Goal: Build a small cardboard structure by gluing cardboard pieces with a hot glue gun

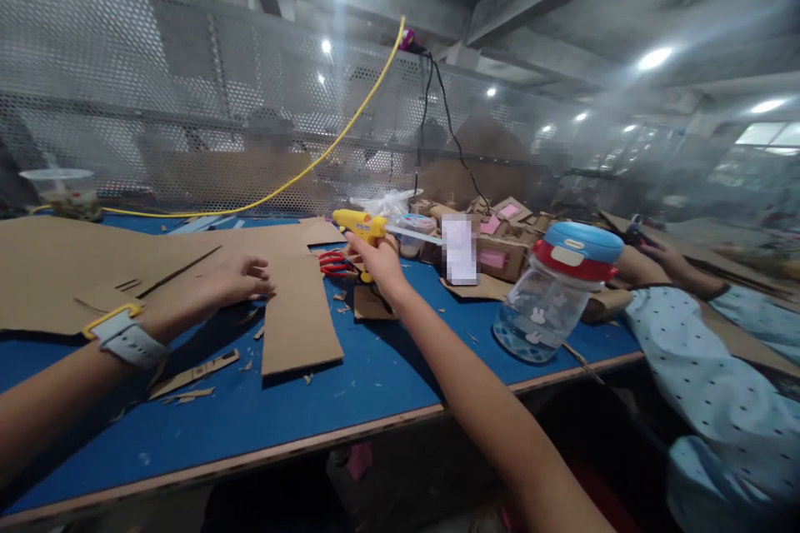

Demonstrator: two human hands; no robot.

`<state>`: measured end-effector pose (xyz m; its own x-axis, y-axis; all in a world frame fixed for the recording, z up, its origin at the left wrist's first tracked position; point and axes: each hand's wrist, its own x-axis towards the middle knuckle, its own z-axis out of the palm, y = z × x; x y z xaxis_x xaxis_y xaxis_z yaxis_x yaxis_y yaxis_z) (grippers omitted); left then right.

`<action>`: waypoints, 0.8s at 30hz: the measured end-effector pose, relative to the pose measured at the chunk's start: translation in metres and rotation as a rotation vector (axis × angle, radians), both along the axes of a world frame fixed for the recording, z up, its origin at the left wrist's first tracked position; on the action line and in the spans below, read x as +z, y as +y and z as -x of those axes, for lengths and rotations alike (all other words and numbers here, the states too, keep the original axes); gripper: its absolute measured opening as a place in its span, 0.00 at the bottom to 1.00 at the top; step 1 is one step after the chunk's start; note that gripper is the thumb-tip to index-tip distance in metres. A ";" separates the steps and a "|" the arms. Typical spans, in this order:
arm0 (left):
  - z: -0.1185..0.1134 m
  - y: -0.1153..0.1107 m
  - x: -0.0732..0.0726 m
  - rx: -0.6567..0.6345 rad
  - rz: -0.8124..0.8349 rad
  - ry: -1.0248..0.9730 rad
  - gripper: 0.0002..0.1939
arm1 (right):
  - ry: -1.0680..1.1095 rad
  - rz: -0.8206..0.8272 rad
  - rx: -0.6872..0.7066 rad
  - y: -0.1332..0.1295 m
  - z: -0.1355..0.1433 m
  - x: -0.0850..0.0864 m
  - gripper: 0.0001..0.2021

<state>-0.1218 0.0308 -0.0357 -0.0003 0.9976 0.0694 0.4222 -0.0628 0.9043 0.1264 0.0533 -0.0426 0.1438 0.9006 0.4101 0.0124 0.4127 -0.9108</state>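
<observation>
My right hand (382, 265) is wrapped round the handle of a yellow hot glue gun (362, 223), whose nozzle points left. A pale glue stick (416, 234) sticks out from its back. Just left of that hand lies a red-handled tool (336, 263), partly hidden. My left hand (234, 279), with a yellow-and-grey watch (128, 335) on the wrist, rests over a large cut cardboard sheet (187, 254). Its fingers are apart and slightly bent, beside a cardboard strip (300, 308) that reaches toward the front of the table.
Cardboard scraps (197, 373) litter the blue table (375, 375). A clear bottle with a blue lid (543, 300) stands at right, near a co-worker's dotted sleeve (706, 358). Behind are a cardboard pile (518, 254), a yellow cable (331, 150), a plastic cup (68, 193) and a mesh partition (206, 92).
</observation>
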 end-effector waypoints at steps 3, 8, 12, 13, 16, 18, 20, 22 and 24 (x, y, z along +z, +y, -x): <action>-0.003 -0.010 -0.005 -0.034 -0.156 0.168 0.24 | -0.042 -0.003 0.053 -0.001 0.003 -0.003 0.10; -0.027 -0.058 -0.013 -0.380 -0.285 0.380 0.32 | -0.086 0.033 0.081 -0.002 0.006 -0.009 0.09; -0.045 -0.077 -0.022 -0.586 -0.479 0.697 0.28 | -0.108 0.035 0.069 -0.001 0.006 -0.010 0.05; -0.047 -0.075 -0.023 -0.597 -0.507 0.743 0.28 | -0.111 0.031 0.065 -0.001 0.006 -0.010 0.05; -0.051 -0.057 -0.025 -0.596 -0.517 0.682 0.26 | -0.115 0.023 0.055 -0.001 0.005 -0.010 0.06; -0.052 -0.041 -0.028 -0.586 -0.521 0.606 0.24 | -0.110 0.021 0.050 -0.001 0.004 -0.010 0.09; -0.049 -0.028 -0.031 -0.558 -0.522 0.575 0.23 | -0.098 0.022 0.046 0.000 0.004 -0.011 0.12; -0.044 -0.021 -0.034 -0.524 -0.519 0.570 0.23 | -0.081 0.027 0.042 0.000 0.004 -0.011 0.13; -0.035 -0.018 -0.037 -0.496 -0.513 0.570 0.23 | -0.062 0.038 0.041 0.000 0.004 -0.012 0.14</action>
<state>-0.0867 0.0133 -0.0722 0.5909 0.7209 0.3622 0.6137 -0.6931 0.3781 0.1221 0.0536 -0.0544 0.0823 0.9204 0.3821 0.0531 0.3789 -0.9239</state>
